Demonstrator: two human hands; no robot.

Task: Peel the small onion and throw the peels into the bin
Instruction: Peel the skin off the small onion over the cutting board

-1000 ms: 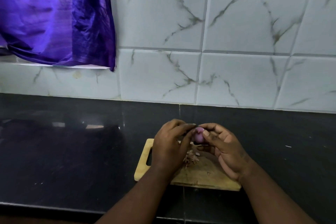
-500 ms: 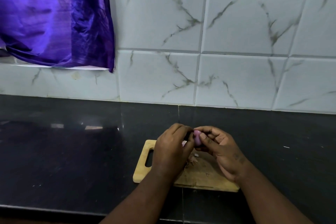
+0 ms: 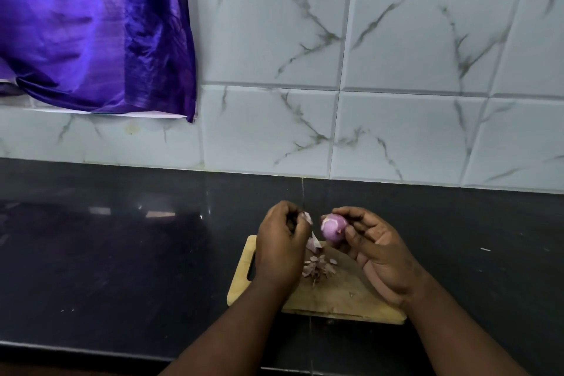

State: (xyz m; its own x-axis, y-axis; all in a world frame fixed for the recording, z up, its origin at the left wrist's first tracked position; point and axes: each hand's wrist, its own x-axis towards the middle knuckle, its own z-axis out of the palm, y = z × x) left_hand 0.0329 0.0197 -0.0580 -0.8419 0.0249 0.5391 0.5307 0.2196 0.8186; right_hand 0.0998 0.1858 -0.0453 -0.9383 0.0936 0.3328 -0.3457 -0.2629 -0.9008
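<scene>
Onion (image 3: 333,228), small and purple-pink, sits pinched in the person's right hand (image 3: 378,256), thumb against its near side and fingertips over its far side. It is held in the air above the far edge of the wooden cutting board (image 3: 345,299), not touching it. Most of the bulb shows bare, glossy flesh; a pale patch remains at its left end.

Left hand (image 3: 280,250) is at nine o'clock from the onion, just beside it and apart from it. Its fingers are curled together, thumb and forefinger nipped on a small scrap of peel (image 3: 307,218). A second, larger scrap (image 3: 314,243) appears below it at the edge of that hand; whether it hangs from the fingers or is loose cannot be told from this view.

Loose peels (image 3: 319,265) lie in a small heap on the board, at six o'clock from the onion and close to the left hand's heel. The board has a handle slot at its left end, partly covered by the left wrist.

The board rests on a dark, glossy surface (image 3: 122,253). Behind it, at twelve o'clock, stands a wall of white marbled tiles (image 3: 396,55). A purple cloth (image 3: 91,24) hangs at ten o'clock, well apart from the work.
</scene>
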